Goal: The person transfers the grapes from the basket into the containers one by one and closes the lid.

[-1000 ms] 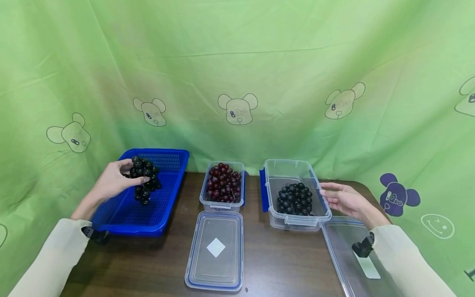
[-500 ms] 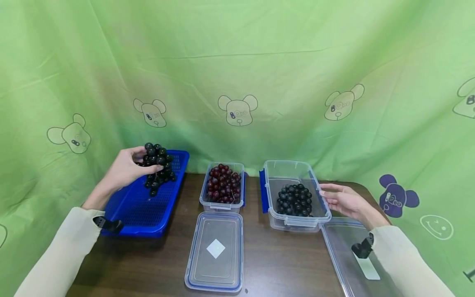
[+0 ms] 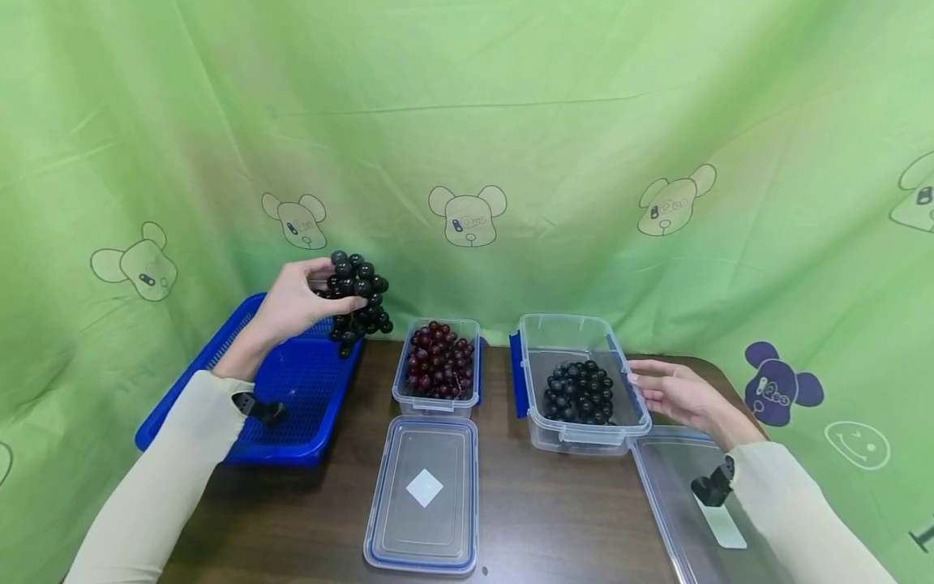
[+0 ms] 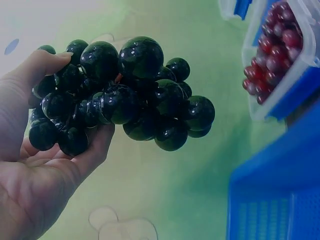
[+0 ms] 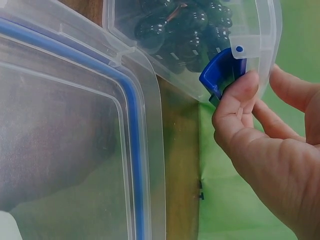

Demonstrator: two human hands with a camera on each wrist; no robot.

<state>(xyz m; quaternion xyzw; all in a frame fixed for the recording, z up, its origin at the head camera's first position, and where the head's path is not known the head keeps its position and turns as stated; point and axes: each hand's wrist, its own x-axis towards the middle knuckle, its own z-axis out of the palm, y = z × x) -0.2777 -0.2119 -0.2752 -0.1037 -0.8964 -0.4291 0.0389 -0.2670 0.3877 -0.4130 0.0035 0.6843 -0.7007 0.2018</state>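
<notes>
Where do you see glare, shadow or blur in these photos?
Head view: pale sheen on the table, shadow along the blue basket; left wrist view: glints on the held black grapes, upper left corner washed out, basket soft-edged; right wrist view: a dark patch, perhaps shadow or reflection, across the clear lid.

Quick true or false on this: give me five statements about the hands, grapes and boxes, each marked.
1. The left hand holds a bunch of dark grapes. True.
2. The red grapes lie in the blue basket. False: the red grapes are in the smaller clear box.
3. A lid with a white diamond label lies on the table. True.
4. The right hand is inside the smaller box. False: the right hand touches the larger clear box from outside.
5. Another dark bunch sits in the larger box. True.
</notes>
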